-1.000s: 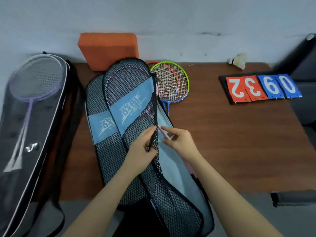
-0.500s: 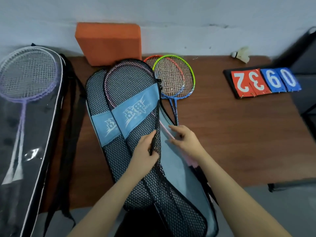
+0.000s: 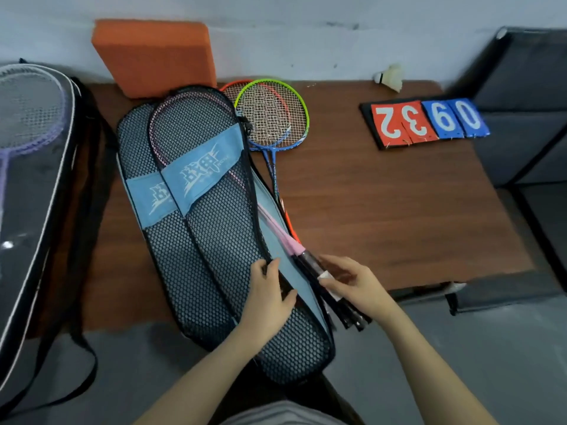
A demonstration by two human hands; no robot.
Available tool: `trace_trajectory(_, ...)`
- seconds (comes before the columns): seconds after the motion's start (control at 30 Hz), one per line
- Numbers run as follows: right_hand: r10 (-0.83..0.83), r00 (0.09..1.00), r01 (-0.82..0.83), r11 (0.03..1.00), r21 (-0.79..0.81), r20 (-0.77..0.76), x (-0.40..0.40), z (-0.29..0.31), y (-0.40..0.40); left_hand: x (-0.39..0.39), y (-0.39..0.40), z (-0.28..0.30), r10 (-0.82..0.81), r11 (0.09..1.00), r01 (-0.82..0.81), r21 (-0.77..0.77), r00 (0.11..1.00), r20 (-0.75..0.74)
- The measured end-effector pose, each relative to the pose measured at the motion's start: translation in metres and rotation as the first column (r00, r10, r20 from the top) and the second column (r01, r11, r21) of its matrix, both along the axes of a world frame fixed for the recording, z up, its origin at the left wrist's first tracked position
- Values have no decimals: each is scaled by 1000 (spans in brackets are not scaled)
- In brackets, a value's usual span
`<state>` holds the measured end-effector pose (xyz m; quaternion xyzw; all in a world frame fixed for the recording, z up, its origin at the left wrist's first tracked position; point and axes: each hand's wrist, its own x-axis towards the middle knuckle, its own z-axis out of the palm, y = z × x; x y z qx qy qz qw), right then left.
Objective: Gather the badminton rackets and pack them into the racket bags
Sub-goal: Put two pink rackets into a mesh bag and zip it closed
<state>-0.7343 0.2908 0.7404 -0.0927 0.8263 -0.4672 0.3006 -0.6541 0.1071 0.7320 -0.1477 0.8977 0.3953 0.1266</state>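
Two blue mesh racket bags [image 3: 211, 234] overlap on the brown table [image 3: 383, 210]. The upper bag holds a pink racket [image 3: 277, 230]; its head shows through the mesh and its shaft sticks out of the open side. My left hand [image 3: 270, 296] pinches the bag's black zipper edge. My right hand [image 3: 352, 283] holds the pink racket's black grip at the opening. A green-and-blue racket [image 3: 271, 118] lies over an orange one [image 3: 233, 88] just right of the bags. At far left a black bag [image 3: 27, 216] carries purple rackets [image 3: 30, 111].
An orange foam block [image 3: 153, 56] leans on the wall behind the bags. A shuttlecock [image 3: 389, 76] and a flip scoreboard [image 3: 425, 121] lie at the table's far right. Dark shelving [image 3: 521, 111] stands to the right. The black bag's strap [image 3: 82, 348] hangs off the front edge.
Both hands slid down the bag's open side toward me. My right hand moved from the pink shaft to the black grip; more of the pink shaft and the loose rackets' handles now show.
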Motion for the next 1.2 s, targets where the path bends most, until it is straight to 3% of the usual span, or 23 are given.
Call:
trace_trajectory(0.23, 111, 984, -95, 988, -120, 140, 23, 9, 48, 34, 70, -3, 111, 988, -109, -110, 994, 11)
trace_trajectory(0.4, 58, 983, -17, 975, -223, 177, 28, 9, 53, 26, 74, 12, 304, 953, -304, 16, 952, 28)
trace_trajectory(0.57, 39, 974, 6, 980, -197, 224, 33, -1, 51, 38, 67, 20, 357, 929, -350, 120, 933, -40)
trace_trajectory(0.7, 63, 972, -19, 982, -190, 227, 38, 1, 48, 46, 57, 23, 433, 855, -402, 328, 901, -22)
trace_trajectory(0.93, 4, 947, 115, 929, -351, 322, 48, 34, 31, 56, 42, 40, 439, 772, -353, 528, 897, -42)
trace_trajectory(1.2, 39, 949, 43, 968, -249, 312, 68, 45, 5, 48, 30, 59, 436, 728, -282, 625, 894, -105)
